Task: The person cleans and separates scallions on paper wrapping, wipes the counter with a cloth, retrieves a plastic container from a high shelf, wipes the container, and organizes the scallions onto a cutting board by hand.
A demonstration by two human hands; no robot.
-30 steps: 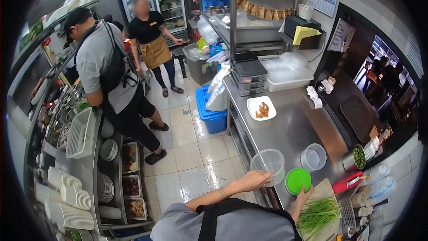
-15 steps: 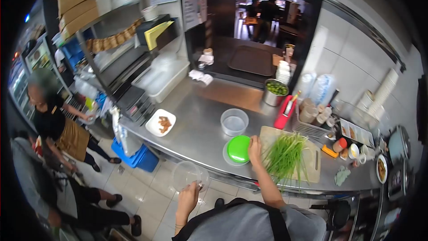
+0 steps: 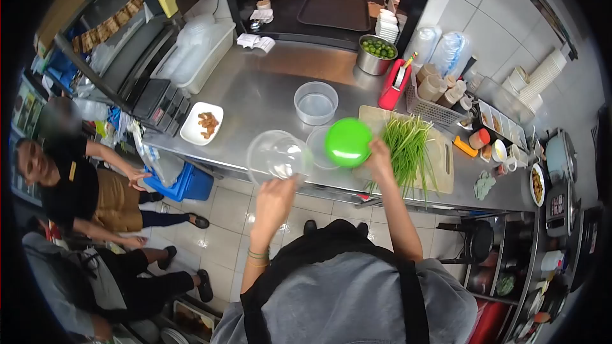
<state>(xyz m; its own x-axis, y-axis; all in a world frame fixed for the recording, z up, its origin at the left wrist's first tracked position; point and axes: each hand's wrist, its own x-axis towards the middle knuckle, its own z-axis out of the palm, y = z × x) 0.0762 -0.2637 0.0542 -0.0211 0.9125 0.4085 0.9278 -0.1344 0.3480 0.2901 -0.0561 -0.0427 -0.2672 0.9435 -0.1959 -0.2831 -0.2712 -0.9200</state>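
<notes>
My left hand (image 3: 276, 200) grips the near edge of a clear round plastic piece (image 3: 271, 153), raised at the counter's front edge. My right hand (image 3: 380, 158) is closed on the right side of a green round lid or bowl (image 3: 348, 143), held above the counter. Partly behind the green item lies another clear round piece (image 3: 319, 146). A clear round tub (image 3: 316, 103) stands farther back on the steel counter (image 3: 255, 95). Long green stalks (image 3: 408, 150) lie on a pale cutting board (image 3: 444, 178) just right of my right hand.
At the left is a white dish (image 3: 201, 123) with brown pieces. Behind stand a pot of green fruit (image 3: 376, 55), a red dispenser (image 3: 396, 84) and a basket of bottles (image 3: 433, 102). Two people (image 3: 83, 185) are at the left, near a blue bin (image 3: 185, 181).
The view has tilted down. My left hand has raised the clear piece to the counter's edge. The green item has come up off the clear round piece in my right hand.
</notes>
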